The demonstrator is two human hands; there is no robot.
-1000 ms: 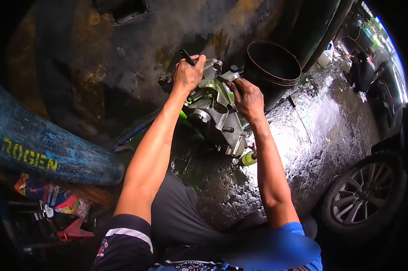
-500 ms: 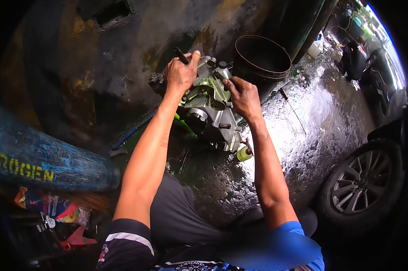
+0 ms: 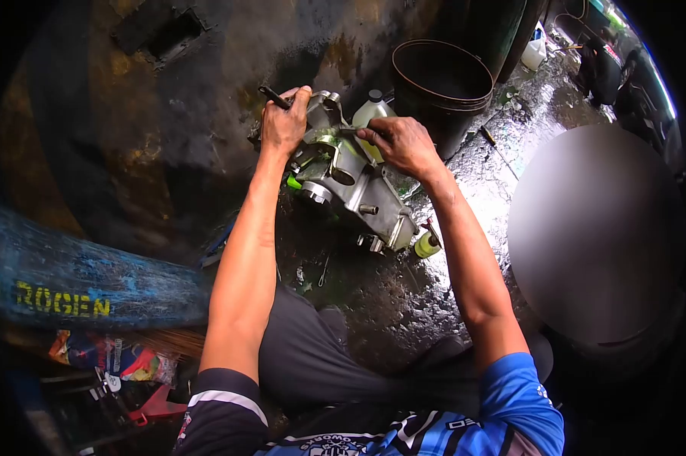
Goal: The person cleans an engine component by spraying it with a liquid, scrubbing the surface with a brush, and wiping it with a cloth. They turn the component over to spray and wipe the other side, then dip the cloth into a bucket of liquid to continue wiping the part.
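A grey metal casting (image 3: 370, 196), with a protruding pipe stub and green wet patches, sits on the floor between my hands. My left hand (image 3: 283, 129) is closed around a black handle (image 3: 274, 96) at the casting's upper left side; the handle's other end is hidden. On the upper right, my right hand (image 3: 403, 146) is closed in a pinch against the casting's edge, and what lies between its fingers cannot be made out. Behind that hand stands a bottle of pale green liquid (image 3: 373, 112) with a dark cap. A small yellow-green bottle (image 3: 428, 243) is by the casting's lower right end.
A dark bucket (image 3: 443, 102) stands beyond my right hand. To the right, a screwdriver (image 3: 488, 136) lies on the wet floor. A blue gas cylinder (image 3: 92, 273) lies at left, above tools and a red object (image 3: 157, 404). A grey blur covers the right side. A white jug (image 3: 535, 52) is farther back.
The casting has shifted left and tilted, with my left hand moving left alongside it. My right hand has moved up slightly, and more of the green bottle shows. A blur now covers the wheel.
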